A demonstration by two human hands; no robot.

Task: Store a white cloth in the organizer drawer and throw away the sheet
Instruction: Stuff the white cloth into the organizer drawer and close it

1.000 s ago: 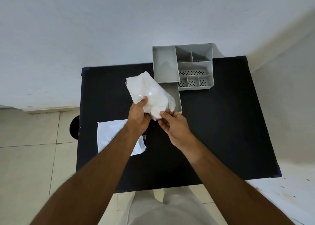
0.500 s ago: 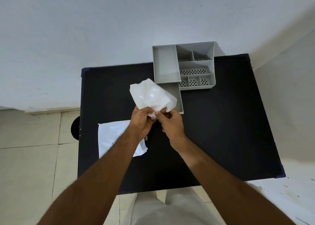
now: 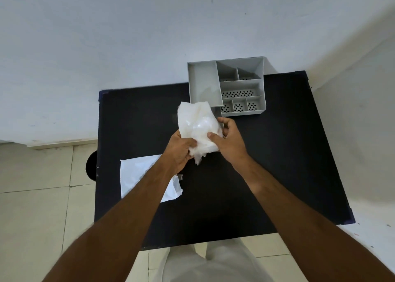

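We see a white cloth (image 3: 197, 128), grey organizer (image 3: 226, 85) with dotted perforated floors, black table (image 3: 267, 164), white sheet (image 3: 139, 175).

Organizer (image 3: 226, 85) and sheet (image 3: 136, 175) occupy the table (image 3: 277, 153); its right side lies bare.

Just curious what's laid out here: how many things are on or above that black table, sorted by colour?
White: 2, the bundle gripped by both hands, and the flat packet on the table.
Grey: 1, the organizer.
Total: 3.
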